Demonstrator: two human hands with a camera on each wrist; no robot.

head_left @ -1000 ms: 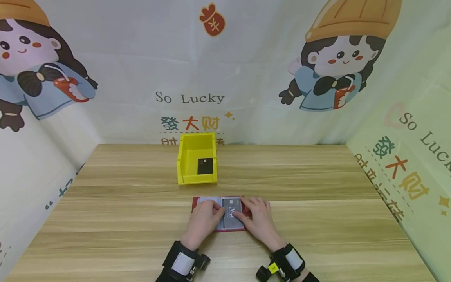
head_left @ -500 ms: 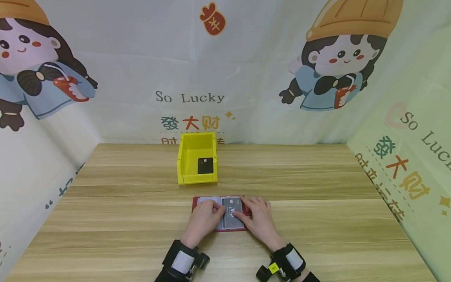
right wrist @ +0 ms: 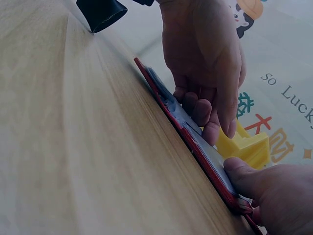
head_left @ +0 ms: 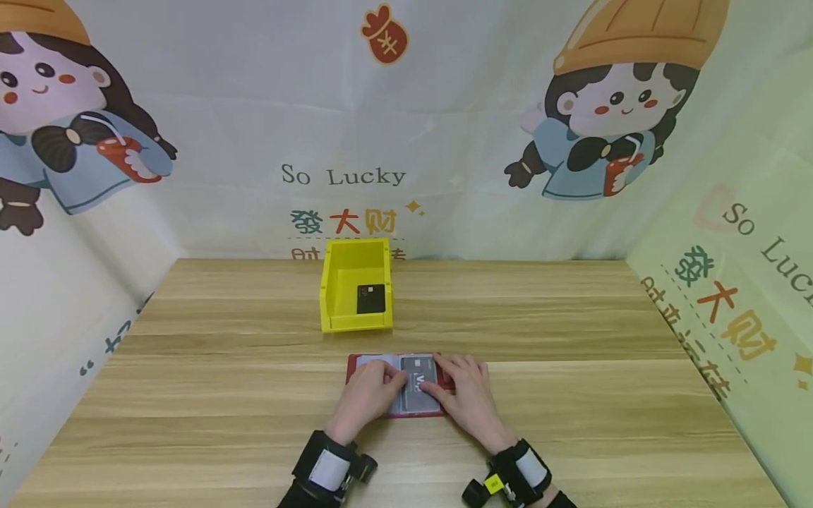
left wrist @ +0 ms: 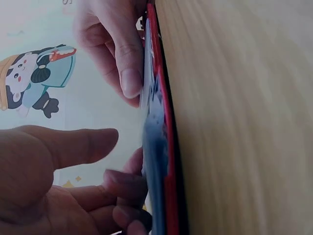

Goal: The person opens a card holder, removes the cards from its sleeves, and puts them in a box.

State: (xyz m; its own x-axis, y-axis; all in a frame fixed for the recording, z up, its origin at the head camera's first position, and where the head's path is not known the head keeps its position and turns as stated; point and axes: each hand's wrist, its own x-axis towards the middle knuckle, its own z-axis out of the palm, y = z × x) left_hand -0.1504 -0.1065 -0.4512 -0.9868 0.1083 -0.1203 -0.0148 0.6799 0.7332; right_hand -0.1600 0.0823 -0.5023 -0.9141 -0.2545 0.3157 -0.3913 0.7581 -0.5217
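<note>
A red card holder (head_left: 351, 368) lies open on the table, with clear sleeves inside. On its right page is a grey bank card (head_left: 416, 404) with white letters and a chip. My left hand (head_left: 368, 395) rests its loosely curled fingertips on the pages by the card's left edge. In the left wrist view, the left thumb (left wrist: 93, 147) stands apart from those fingers. My right hand (head_left: 466, 395) grips the holder's right side, its thumb pressing on the card. In the right wrist view, that thumb (right wrist: 239, 174) lies on the sleeve, with fingers at the red cover.
Behind the card holder stands a yellow bin (head_left: 356, 324) with a black card (head_left: 371, 299) inside. A printed cloth (head_left: 457, 141) hangs at the back and sides of the wooden table (head_left: 222, 367).
</note>
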